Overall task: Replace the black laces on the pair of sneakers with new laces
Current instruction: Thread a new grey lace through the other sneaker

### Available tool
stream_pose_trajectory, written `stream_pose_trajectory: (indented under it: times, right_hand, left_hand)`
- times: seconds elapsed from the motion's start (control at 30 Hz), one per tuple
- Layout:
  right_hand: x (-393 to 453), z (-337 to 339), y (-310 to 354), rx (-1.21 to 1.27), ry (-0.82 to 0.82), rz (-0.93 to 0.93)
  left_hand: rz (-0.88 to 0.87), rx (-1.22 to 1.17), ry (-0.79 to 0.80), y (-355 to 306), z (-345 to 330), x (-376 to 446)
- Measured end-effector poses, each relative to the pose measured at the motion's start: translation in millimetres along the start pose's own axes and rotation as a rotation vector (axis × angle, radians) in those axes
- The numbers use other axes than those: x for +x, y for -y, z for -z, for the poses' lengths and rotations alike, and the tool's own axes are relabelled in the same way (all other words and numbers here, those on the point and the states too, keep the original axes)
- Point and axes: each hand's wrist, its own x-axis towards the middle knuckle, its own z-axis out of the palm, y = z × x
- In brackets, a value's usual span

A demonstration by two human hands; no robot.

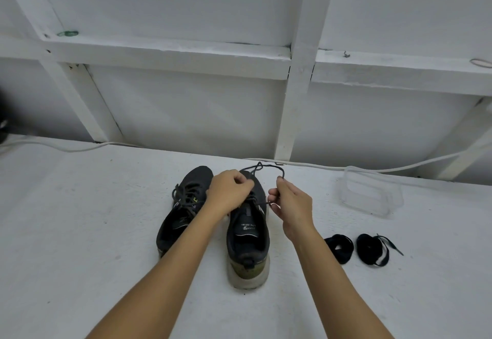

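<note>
Two black sneakers stand side by side on the white table, toes pointing away from me. The left sneaker (183, 210) still carries its black lace in the eyelets. Over the right sneaker (249, 237), my left hand (230, 192) has its fingers curled on the lacing near the tongue. My right hand (291, 204) pinches the loose black lace (262, 169), which loops out beyond the toe. Two coiled black laces (339, 246) (372, 249) lie on the table to the right of the shoes.
A clear plastic container (370, 192) sits at the right rear of the table. A white cable (306, 164) runs along the table's back edge under a white framed wall. A dark object shows at the far left edge (4, 125).
</note>
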Motion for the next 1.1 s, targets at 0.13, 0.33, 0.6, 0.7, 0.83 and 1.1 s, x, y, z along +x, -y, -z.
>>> stream_pose_trajectory:
  times: [0.13, 0.33, 0.6, 0.7, 0.83, 1.1]
  right_hand:
    - [1.9, -3.7, -1.0, -0.312, 0.105, 0.117]
    - [-10.0, -17.1, 11.5, -0.704, 0.45, 0.322]
    - [-4.2, -6.4, 17.5, -0.526, 0.426, 0.258]
    - [1.6, 3.0, 13.1, -0.498, 0.278, 0.252]
    - [17.4, 21.1, 9.1, -0.246, 0.036, 0.073]
    - [33.4, 60.2, 2.3, 0.064, -0.151, -0.275]
  left_hand:
    - [0.043, -0.331, 0.129, -11.4, 20.3, 0.1]
    - [-0.237, -0.296, 0.232, -30.1, 46.6, 2.2]
    - [-0.23, 0.1, 0.254, 5.7, 52.4, -5.1]
    - [-0.281, 0.278, 0.278, 20.7, 66.4, -10.6]
    - [-0.268, 0.326, 0.168, 27.7, 106.6, -15.5]
    - [-0.242, 0.208, 0.086, 35.5, 125.7, -23.6]
